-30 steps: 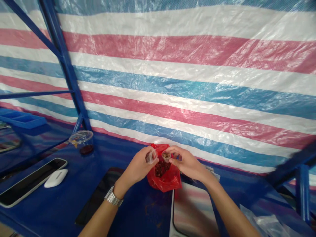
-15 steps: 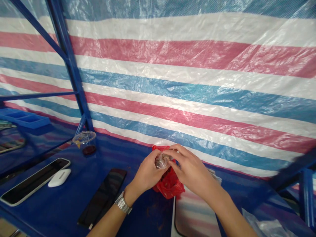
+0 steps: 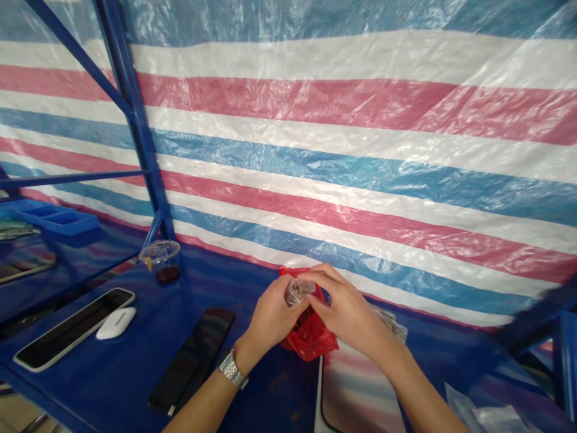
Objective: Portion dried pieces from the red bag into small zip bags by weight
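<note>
Both hands meet around a small clear plastic bag (image 3: 294,293), whose contents are too small to make out. My left hand (image 3: 270,310) curls round its left side, a metal-band watch (image 3: 232,370) on the wrist. From the right, my right hand (image 3: 342,300) pinches the clear bag's edge between thumb and fingers. Just below and behind the fingers lies a crumpled red plastic bag (image 3: 315,340) with dark bits in it. Under my right forearm is a white-edged device with a shiny dark screen (image 3: 360,394).
On the blue table (image 3: 256,409) lie a black phone (image 3: 193,355), a white-edged phone (image 3: 72,329) and a white earbud case (image 3: 116,323). Behind them stands a clear cup (image 3: 163,258) with dark liquid. Clear plastic packaging (image 3: 493,416) lies at right. A striped tarp (image 3: 342,156) hangs behind.
My right fingers have closed in on the clear bag, and its edge now stands out as a flat flap between them. The view has shifted slightly left.
</note>
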The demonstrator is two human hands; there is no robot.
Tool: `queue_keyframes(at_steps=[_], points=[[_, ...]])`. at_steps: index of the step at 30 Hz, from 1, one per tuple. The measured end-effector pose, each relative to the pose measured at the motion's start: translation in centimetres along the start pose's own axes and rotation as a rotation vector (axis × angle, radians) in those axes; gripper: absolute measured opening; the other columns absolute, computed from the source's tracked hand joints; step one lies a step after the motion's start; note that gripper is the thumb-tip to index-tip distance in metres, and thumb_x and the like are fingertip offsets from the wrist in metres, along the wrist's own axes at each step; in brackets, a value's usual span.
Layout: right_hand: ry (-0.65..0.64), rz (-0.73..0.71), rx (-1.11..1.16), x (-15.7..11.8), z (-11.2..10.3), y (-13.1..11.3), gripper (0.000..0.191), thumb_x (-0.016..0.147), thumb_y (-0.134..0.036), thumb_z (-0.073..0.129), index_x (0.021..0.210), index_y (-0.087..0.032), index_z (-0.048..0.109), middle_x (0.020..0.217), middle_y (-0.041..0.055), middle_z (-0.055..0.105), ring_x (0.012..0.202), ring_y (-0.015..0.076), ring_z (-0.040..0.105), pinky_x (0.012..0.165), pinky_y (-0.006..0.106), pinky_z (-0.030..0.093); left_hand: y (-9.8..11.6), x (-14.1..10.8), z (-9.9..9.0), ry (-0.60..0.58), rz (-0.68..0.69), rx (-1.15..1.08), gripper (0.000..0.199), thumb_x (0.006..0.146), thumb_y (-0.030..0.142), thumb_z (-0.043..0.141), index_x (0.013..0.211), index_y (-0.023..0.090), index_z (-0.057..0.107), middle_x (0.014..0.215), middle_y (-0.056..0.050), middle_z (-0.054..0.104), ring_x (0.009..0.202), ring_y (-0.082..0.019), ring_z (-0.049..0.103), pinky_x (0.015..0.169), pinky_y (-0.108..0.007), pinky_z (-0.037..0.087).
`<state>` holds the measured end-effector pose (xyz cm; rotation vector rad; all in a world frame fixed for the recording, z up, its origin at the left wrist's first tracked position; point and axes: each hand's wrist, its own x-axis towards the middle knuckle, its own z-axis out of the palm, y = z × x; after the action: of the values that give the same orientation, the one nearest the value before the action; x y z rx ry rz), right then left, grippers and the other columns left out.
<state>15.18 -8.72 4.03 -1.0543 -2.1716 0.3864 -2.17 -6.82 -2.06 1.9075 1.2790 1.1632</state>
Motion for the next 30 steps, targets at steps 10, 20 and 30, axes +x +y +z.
queue_keyframes(at_steps=[10, 20, 30], points=[[0.044, 0.099, 0.234, 0.2, 0.1, 2.4, 0.028, 0.095, -0.021, 0.062, 0.122, -0.024, 0.069, 0.124, 0.0072, 0.071, 0.113, 0.0224, 0.068, 0.103, 0.039, 0.054, -0.5, 0.1, -0.2, -0.023, -0.031, -0.026, 0.025, 0.089, 0.043, 0.071, 0.089, 0.022, 0.057, 0.085, 0.001, 0.067, 0.076, -0.017, 0.06, 0.07, -0.027, 0.043], [-0.025, -0.003, -0.043, -0.1, 0.2, 0.7, 0.041, 0.091, -0.003, 0.058, 0.121, -0.028, 0.07, 0.123, 0.0051, 0.065, 0.113, 0.0208, 0.066, 0.103, 0.036, 0.052, -0.8, 0.0, 0.4, -0.037, -0.058, 0.028, 0.022, 0.091, 0.04, 0.068, 0.101, 0.022, 0.059, 0.097, -0.003, 0.071, 0.087, -0.021, 0.065, 0.075, -0.03, 0.045], [0.016, 0.021, 0.008, -0.1, 0.1, 0.9, 0.038, 0.09, -0.006, 0.064, 0.12, -0.028, 0.07, 0.124, 0.0047, 0.068, 0.116, 0.0227, 0.066, 0.105, 0.038, 0.05, -0.6, 0.0, 0.5, -0.009, -0.045, -0.001, 0.022, 0.091, 0.041, 0.067, 0.093, 0.023, 0.055, 0.087, 0.001, 0.065, 0.077, -0.018, 0.059, 0.071, -0.028, 0.041]])
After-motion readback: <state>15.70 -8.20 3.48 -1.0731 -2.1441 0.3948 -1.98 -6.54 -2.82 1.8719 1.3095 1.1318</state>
